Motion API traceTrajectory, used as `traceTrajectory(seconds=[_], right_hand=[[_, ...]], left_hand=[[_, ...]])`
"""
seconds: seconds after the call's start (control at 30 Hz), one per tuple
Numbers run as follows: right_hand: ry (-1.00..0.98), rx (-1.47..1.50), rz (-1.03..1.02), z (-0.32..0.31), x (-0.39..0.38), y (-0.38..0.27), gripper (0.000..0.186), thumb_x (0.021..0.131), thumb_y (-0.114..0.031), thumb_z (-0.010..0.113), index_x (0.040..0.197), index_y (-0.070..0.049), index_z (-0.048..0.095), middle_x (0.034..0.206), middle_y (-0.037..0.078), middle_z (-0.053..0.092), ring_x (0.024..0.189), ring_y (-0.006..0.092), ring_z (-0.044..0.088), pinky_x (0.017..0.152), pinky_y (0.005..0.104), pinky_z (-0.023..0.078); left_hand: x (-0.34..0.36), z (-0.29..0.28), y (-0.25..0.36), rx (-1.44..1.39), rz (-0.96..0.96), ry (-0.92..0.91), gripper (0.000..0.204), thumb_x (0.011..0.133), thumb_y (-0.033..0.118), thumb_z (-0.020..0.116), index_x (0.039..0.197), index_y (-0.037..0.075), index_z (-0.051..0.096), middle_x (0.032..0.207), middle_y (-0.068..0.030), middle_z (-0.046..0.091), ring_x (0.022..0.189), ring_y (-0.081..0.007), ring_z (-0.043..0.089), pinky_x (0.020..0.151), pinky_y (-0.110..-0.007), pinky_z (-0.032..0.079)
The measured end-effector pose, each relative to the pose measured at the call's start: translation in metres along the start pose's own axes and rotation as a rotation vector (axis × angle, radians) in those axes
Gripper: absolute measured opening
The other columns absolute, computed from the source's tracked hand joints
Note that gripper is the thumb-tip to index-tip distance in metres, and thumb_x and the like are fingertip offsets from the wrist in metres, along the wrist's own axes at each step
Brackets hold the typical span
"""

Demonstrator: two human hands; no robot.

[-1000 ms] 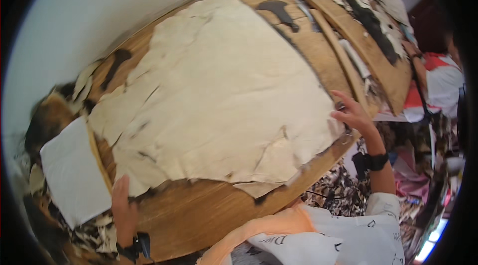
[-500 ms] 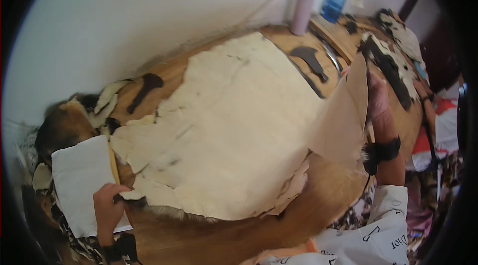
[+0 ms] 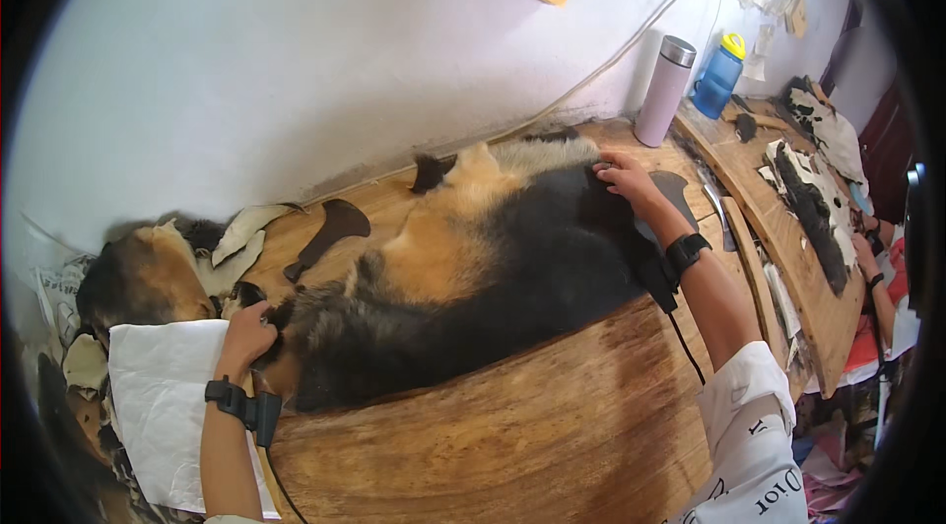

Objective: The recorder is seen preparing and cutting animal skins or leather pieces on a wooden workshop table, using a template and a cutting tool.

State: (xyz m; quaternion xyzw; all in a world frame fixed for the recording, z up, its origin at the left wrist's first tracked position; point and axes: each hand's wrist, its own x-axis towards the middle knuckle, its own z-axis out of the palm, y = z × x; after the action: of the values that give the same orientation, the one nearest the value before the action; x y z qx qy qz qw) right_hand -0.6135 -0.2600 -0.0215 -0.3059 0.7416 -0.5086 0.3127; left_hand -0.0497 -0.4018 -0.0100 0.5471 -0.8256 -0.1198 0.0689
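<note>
A large fur pelt (image 3: 532, 248), black with tan and grey patches, lies fur side up across the wooden table. At its left end my left hand (image 3: 251, 332) is closed on a dark, narrow part of the pelt, beside a white sheet (image 3: 163, 406). My right hand (image 3: 631, 177) has its fingers bent over the pelt's far right edge. The pelt hides its pale underside. Behind it lies a dark knife with a broad flared blade (image 3: 340, 224). A similar flared blade (image 3: 673, 191) shows partly behind my right forearm.
Brown fur pieces (image 3: 148, 273) are heaped at the left. A pink flask (image 3: 665, 96) and a blue bottle (image 3: 719, 81) stand by the wall. A wooden strip (image 3: 734, 160) borders the right side, where another person's hand (image 3: 867, 258) is near a black-and-white pelt (image 3: 808, 209).
The pelt has turned from pale skin side up to fur side up. My right hand has gone from holding a raised flap to the pelt's far edge. The view has shifted.
</note>
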Motion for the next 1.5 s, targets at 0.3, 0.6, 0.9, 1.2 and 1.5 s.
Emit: traceTrajectory(seconds=[0.3,0.6,0.9,1.2,1.5], right_hand=[[-0.159,-0.663,-0.685,0.009,-0.079,-0.010,0.012,0.069,-0.011,0.063,0.079,-0.004,0.062,0.079,0.011,0.059,0.078,0.0261,0.056,0.070,0.0337,0.044],[-0.421,-1.039,-0.990,0.023,-0.141,0.026,0.042,0.082,-0.029,0.053,0.122,-0.019,0.046,0.130,0.007,0.038,0.121,0.0331,0.031,0.097,0.0417,0.027],[-0.643,-1.048,-0.793,0.001,-0.158,0.027,0.055,0.082,-0.031,0.051,0.131,-0.017,0.032,0.137,0.007,0.028,0.128,0.0322,0.019,0.101,0.0436,0.021],[-0.563,-1.075,-0.770,0.000,-0.168,0.031,0.057,0.081,-0.032,0.053,0.132,-0.016,0.031,0.138,0.008,0.025,0.129,0.0311,0.015,0.102,0.0424,0.017],[-0.550,-1.072,-0.752,0.006,-0.169,0.035,0.058,0.082,-0.041,0.049,0.133,-0.024,0.028,0.140,0.005,0.022,0.130,0.0293,0.013,0.102,0.0445,0.015]], left_hand=[[-0.022,-0.011,0.035,-0.009,-0.080,-0.005,0.037,0.068,0.010,0.053,0.104,0.004,0.055,0.098,-0.0172,0.058,0.091,-0.0309,0.054,0.077,-0.038,0.043],[-0.082,0.019,0.094,0.156,0.289,-0.028,0.031,0.078,0.019,0.054,0.109,0.017,0.056,0.128,-0.0054,0.040,0.122,-0.0326,0.029,0.093,-0.058,0.024],[-0.126,0.017,0.029,-0.173,-0.226,0.297,0.031,0.082,0.026,0.054,0.107,0.007,0.054,0.111,-0.0105,0.048,0.101,-0.0245,0.045,0.083,-0.040,0.037],[-0.108,0.020,0.064,-1.410,-0.682,0.097,0.030,0.077,0.023,0.063,0.101,0.008,0.053,0.095,-0.0045,0.056,0.087,-0.0165,0.051,0.076,-0.032,0.039],[-0.060,-0.015,0.085,-0.901,-0.326,0.341,0.026,0.068,0.012,0.060,0.089,-0.003,0.060,0.081,-0.0077,0.061,0.072,-0.0167,0.054,0.064,-0.031,0.042]])
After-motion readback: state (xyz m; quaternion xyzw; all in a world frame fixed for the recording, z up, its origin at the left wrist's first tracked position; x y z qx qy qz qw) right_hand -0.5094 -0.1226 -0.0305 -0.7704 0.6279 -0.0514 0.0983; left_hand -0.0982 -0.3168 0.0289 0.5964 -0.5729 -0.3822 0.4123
